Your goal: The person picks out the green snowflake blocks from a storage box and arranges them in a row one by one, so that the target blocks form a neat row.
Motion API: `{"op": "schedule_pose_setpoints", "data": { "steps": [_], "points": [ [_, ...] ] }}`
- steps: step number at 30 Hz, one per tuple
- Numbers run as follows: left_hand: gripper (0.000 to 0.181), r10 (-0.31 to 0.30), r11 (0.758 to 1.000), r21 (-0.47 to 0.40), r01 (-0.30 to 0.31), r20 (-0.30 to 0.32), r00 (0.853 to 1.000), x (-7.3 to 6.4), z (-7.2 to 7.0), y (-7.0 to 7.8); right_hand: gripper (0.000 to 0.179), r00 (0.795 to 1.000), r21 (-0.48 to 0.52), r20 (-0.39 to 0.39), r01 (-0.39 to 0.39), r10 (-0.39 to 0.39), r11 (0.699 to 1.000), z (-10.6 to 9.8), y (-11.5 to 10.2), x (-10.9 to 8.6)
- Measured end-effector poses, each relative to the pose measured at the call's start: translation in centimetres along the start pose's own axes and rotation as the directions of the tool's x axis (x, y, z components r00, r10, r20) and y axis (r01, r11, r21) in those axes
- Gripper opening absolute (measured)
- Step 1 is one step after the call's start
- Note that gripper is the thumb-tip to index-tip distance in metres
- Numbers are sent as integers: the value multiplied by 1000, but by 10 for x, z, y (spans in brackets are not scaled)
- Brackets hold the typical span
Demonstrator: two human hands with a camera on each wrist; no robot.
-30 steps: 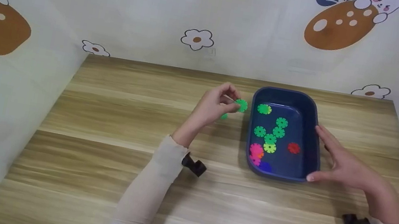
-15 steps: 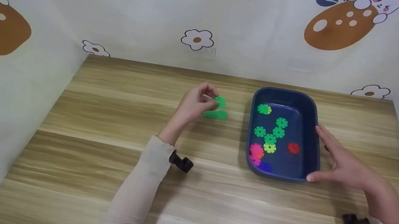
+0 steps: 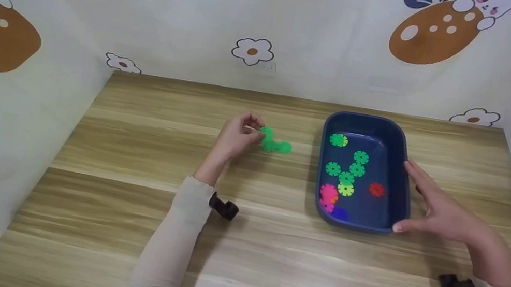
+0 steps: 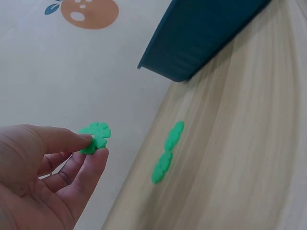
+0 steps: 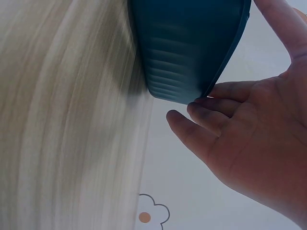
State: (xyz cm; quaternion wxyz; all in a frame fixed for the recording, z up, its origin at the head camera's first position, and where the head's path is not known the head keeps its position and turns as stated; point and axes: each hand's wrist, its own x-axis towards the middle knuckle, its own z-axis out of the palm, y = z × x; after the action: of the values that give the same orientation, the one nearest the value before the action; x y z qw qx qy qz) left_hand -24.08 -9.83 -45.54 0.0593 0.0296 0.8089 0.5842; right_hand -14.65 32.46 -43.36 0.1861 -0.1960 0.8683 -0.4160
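Between thumb and fingertips my left hand (image 3: pixel 235 135) pinches a green snowflake disc (image 4: pixel 99 133), a flat round piece with notched edges. Two more green snowflake discs (image 4: pixel 174 135) lie end to end on the table just below it. A dark blue plastic bin (image 3: pixel 372 212) stands to the right, with several green discs (image 3: pixel 361 157) inside, plus yellow-green, pink, orange and blue ones at its left side and a red disc (image 3: pixel 376 189) by itself. My right hand (image 3: pixel 448 214) rests spread along the bin's right side, thumb and fingertips at the rim.
The wood-grain table (image 3: pixel 115 224) meets a patterned cloth backdrop (image 3: pixel 318 28) just behind the bin, and side walls rise left and right. Black mounts (image 3: pixel 224 207) sit on both wrists.
My left hand has moved left and a little down with the green disc, away from the bin to above the two discs on the table. The right hand and bin stay in place.
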Motion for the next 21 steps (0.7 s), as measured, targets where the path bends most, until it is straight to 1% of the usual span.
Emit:
{"op": "schedule_pose_setpoints", "data": {
  "steps": [6,12,21],
  "points": [
    [16,-15,998,60,16,-17,1000,2,-3,-11,126,1000,17,2,4,-4,1000,0,0,-1],
    [14,-17,996,86,20,-40,999,4,-5,-19,125,1000,19,3,6,-6,1000,0,0,0],
    [14,-64,987,145,72,-60,996,7,-6,-30,125,1000,25,2,11,-11,1000,0,0,0]
  ]
}}
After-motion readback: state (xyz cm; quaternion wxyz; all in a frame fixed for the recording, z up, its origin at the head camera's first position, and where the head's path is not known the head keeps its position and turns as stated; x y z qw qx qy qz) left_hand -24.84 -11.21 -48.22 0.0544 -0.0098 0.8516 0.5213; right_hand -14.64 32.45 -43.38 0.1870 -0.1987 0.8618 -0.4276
